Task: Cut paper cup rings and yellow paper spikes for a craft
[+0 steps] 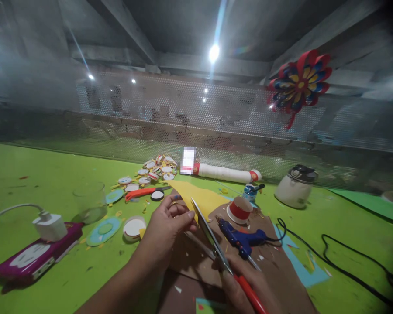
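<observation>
My left hand [167, 229] pinches the near edge of a yellow paper sheet [201, 198] and holds it above a brown cardboard sheet [265, 257]. My right hand [245, 285] grips red-handled scissors [216, 244] at the bottom of the view. The blades are apart and point up toward the yellow paper next to my left thumb. A blue glue gun [244, 239] lies on the cardboard just right of the blades.
On the green table [52, 183] lie a purple power strip with a white plug [39, 248], a clear glass [89, 201], paper discs [155, 170], an orange cutter [140, 192], a white roll [225, 173], a white pot [294, 186] and a black cable [347, 270]. A mesh wall [196, 113] carries a paper flower [299, 83].
</observation>
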`<action>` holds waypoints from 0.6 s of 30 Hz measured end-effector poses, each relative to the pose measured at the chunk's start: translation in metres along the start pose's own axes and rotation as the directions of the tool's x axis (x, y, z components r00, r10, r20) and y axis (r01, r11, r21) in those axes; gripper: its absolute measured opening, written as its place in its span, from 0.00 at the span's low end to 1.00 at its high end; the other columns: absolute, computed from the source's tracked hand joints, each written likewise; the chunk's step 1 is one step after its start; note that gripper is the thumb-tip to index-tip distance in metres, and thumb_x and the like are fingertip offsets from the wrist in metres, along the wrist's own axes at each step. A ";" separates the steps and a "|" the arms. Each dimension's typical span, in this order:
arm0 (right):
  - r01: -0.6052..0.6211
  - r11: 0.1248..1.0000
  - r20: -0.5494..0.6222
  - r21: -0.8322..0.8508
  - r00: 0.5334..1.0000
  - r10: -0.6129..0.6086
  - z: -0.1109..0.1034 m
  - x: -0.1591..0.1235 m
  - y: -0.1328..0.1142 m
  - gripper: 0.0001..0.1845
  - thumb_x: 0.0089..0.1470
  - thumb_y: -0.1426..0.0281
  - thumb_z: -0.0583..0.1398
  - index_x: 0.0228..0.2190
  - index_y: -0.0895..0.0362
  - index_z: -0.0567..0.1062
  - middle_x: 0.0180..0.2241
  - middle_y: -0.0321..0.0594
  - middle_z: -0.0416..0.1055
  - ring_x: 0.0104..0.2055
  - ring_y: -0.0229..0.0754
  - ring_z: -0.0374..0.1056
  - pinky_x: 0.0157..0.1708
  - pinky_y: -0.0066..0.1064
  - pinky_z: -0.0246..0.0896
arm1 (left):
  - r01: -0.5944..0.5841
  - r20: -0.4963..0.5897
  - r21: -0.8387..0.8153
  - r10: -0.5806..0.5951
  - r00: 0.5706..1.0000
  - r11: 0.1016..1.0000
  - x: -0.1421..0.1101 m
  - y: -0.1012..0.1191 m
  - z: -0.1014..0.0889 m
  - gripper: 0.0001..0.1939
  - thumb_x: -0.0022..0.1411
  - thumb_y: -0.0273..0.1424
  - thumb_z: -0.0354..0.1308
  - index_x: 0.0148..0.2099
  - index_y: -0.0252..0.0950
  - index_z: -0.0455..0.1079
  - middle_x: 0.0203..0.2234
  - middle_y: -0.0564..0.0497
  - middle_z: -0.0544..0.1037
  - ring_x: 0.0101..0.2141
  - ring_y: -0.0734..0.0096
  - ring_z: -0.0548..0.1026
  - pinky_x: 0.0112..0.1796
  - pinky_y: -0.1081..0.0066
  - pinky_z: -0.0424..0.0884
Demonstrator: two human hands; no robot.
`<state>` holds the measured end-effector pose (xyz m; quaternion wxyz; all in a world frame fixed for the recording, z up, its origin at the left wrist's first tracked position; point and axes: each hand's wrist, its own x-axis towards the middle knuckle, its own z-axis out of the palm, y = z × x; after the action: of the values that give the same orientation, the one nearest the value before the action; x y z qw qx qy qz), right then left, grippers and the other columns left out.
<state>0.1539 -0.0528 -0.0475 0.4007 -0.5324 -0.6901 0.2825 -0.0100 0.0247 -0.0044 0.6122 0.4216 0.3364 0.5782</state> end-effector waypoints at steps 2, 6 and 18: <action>-0.008 1.000 0.030 0.016 1.000 0.007 -0.001 0.000 -0.001 0.35 0.55 0.40 0.44 0.34 0.56 0.72 0.21 0.33 0.59 0.22 0.36 0.54 0.23 0.29 0.48 | 0.003 0.013 0.000 -0.003 1.000 1.000 0.001 0.000 -0.001 0.29 0.45 0.25 0.68 0.49 0.36 0.61 0.26 0.55 0.74 0.25 0.74 0.73 0.27 0.74 0.72; -0.027 0.999 0.053 0.040 0.998 0.025 -0.003 0.000 -0.006 0.37 0.54 0.39 0.44 0.33 0.57 0.72 0.21 0.32 0.57 0.23 0.35 0.53 0.24 0.29 0.48 | 0.028 0.017 -0.008 -0.028 0.999 1.000 0.003 0.001 -0.003 0.33 0.45 0.24 0.68 0.53 0.35 0.60 0.25 0.55 0.75 0.23 0.76 0.73 0.27 0.76 0.71; -0.027 0.999 0.053 0.018 0.998 0.026 -0.005 0.001 -0.004 0.35 0.55 0.40 0.44 0.32 0.56 0.73 0.22 0.33 0.59 0.25 0.37 0.56 0.26 0.29 0.51 | 0.090 0.025 -0.018 -0.089 0.996 0.996 0.002 0.004 -0.007 0.36 0.44 0.23 0.69 0.56 0.35 0.61 0.24 0.54 0.76 0.23 0.76 0.74 0.29 0.76 0.72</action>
<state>0.1556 -0.0535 -0.0412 0.3833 -0.5301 -0.6908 0.3080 -0.0174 0.0273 -0.0032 0.6453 0.4073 0.3422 0.5483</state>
